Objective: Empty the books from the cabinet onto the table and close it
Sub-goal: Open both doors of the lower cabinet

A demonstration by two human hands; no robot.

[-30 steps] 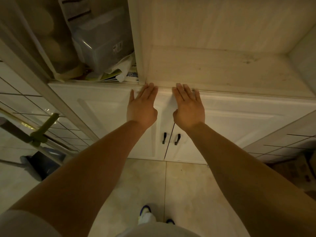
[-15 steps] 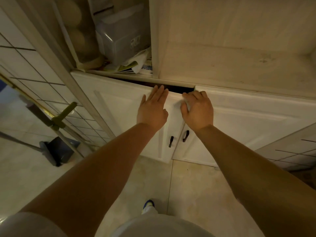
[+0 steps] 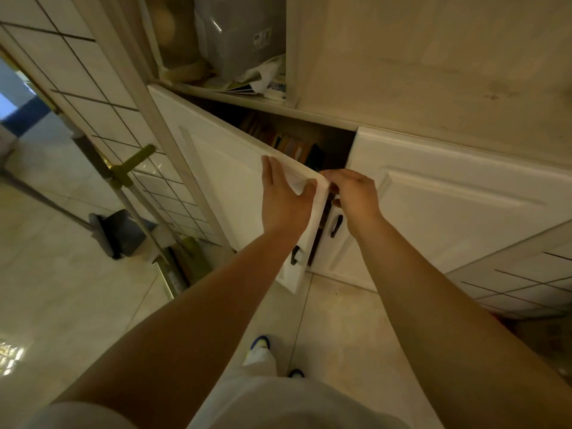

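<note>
Left hand (image 3: pixel 283 198) lies flat on the face of the left door (image 3: pixel 235 184), thumb hooked over its top corner; right hand (image 3: pixel 356 193) curls its fingers behind that door's free edge. Door ajar. Books (image 3: pixel 294 147) stand upright inside the cabinet; right door (image 3: pixel 448 199) closed.

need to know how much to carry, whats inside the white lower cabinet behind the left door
A row of upright dark books shows through the gap above the half-open white left door. The door hides anything lower.

A home: white panelled cabinet doors (image 3: pixel 458 193), tiled floor (image 3: pixel 340 329), mop (image 3: pixel 123 230) at nine o'clock
</note>
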